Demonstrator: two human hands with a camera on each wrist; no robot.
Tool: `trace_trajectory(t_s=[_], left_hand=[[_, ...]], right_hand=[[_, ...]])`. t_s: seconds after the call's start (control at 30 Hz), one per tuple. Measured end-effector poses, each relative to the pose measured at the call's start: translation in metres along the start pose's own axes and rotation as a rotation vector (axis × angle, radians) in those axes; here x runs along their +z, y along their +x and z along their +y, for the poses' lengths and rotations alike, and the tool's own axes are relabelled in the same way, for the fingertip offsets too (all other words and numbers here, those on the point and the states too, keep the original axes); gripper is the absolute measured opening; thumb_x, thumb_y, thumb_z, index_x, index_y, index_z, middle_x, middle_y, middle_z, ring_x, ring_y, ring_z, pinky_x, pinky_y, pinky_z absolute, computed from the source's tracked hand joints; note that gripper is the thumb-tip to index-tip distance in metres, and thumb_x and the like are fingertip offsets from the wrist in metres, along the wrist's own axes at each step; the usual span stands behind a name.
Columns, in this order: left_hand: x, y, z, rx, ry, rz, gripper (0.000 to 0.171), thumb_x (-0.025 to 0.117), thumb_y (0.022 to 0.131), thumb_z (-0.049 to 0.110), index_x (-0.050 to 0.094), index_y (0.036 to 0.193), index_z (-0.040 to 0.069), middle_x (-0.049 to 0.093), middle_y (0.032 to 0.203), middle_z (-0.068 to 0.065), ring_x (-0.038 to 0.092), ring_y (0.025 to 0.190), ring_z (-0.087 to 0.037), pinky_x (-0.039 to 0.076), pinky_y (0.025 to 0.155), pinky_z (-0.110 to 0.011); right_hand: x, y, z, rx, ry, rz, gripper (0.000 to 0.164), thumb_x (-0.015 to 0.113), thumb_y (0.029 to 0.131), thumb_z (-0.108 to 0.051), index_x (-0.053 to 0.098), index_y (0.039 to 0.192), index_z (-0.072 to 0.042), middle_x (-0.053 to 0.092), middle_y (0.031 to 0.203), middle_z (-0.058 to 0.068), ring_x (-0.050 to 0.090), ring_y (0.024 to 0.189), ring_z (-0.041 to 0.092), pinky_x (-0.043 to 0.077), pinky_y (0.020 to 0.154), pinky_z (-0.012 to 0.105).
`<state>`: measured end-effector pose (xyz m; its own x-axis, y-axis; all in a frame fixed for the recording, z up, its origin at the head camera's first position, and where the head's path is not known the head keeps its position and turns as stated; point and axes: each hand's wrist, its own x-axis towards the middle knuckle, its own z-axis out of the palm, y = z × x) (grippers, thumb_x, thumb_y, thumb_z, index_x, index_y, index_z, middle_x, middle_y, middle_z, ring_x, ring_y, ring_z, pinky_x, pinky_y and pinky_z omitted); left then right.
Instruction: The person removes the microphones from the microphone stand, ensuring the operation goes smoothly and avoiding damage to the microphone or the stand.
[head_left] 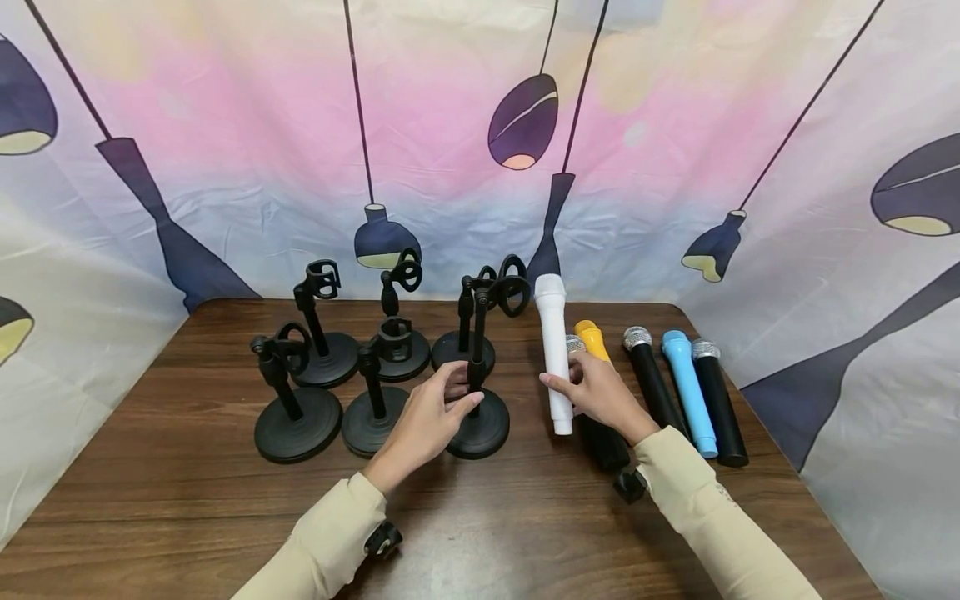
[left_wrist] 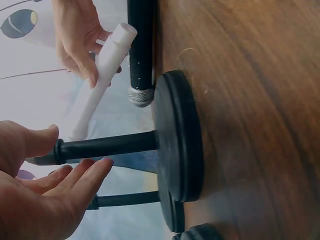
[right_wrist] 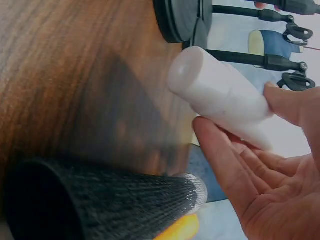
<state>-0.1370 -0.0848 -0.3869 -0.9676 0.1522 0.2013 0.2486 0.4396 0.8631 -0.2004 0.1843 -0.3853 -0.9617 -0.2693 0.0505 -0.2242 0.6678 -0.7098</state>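
Note:
My right hand (head_left: 600,390) holds a white microphone (head_left: 553,350) off the table, nearly upright, pinched between thumb and fingers. In the right wrist view its blunt lower end (right_wrist: 187,70) faces the camera. Around the post of the front-right black microphone stand (head_left: 480,425), my left hand (head_left: 431,421) has its thumb and fingers spread on either side. The left wrist view shows the fingers (left_wrist: 85,185) fairly straight beside the stand's post (left_wrist: 110,146); whether they touch it is hard to tell. That stand's ring clip (head_left: 512,287) rises above the hand.
Several more black stands (head_left: 298,425) with round bases and clips stand to the left. On the right lie a yellow microphone (head_left: 592,337), black ones (head_left: 651,375) with silver heads, and a light blue one (head_left: 690,396). A printed cloth (head_left: 450,125) hangs behind the wooden table (head_left: 187,517).

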Motion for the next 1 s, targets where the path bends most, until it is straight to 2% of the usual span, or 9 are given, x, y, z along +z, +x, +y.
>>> trace_trajectory(t_s=[0.1, 0.3, 0.67, 1.0], left_hand=[[0.003, 0.001, -0.004, -0.002, 0.028, 0.002, 0.049, 0.069, 0.099, 0.017, 0.052, 0.143, 0.003, 0.064, 0.132, -0.016, 0.064, 0.119, -0.030, 0.053, 0.095, -0.044], [0.006, 0.003, -0.009, -0.022, 0.020, -0.002, 0.045, 0.068, 0.100, 0.017, 0.054, 0.140, 0.002, 0.064, 0.130, -0.017, 0.065, 0.117, -0.032, 0.053, 0.094, -0.044], [0.010, 0.006, -0.016, -0.034, 0.020, 0.006, 0.039, 0.069, 0.099, 0.017, 0.060, 0.134, 0.004, 0.068, 0.122, -0.014, 0.067, 0.113, -0.029, 0.055, 0.091, -0.045], [0.012, 0.008, -0.017, -0.042, 0.028, 0.009, 0.037, 0.069, 0.099, 0.018, 0.061, 0.133, 0.005, 0.068, 0.122, -0.014, 0.068, 0.112, -0.030, 0.055, 0.091, -0.045]], right_hand=[[0.003, 0.001, 0.002, 0.049, -0.041, -0.023, 0.047, 0.074, 0.095, -0.037, 0.059, 0.114, 0.004, 0.066, 0.089, 0.013, 0.067, 0.066, 0.019, 0.059, 0.057, 0.037], [0.010, 0.003, 0.005, 0.108, -0.091, -0.064, 0.045, 0.076, 0.093, -0.036, 0.060, 0.106, 0.004, 0.065, 0.085, 0.012, 0.067, 0.062, 0.017, 0.057, 0.053, 0.033], [0.023, 0.003, 0.008, 0.128, -0.143, -0.073, 0.037, 0.080, 0.090, -0.032, 0.064, 0.091, 0.002, 0.062, 0.074, 0.009, 0.064, 0.048, 0.016, 0.054, 0.047, 0.031], [0.031, 0.004, 0.007, 0.161, -0.224, -0.084, 0.039, 0.080, 0.089, -0.036, 0.065, 0.079, -0.002, 0.061, 0.063, 0.007, 0.061, 0.045, 0.016, 0.052, 0.045, 0.029]])
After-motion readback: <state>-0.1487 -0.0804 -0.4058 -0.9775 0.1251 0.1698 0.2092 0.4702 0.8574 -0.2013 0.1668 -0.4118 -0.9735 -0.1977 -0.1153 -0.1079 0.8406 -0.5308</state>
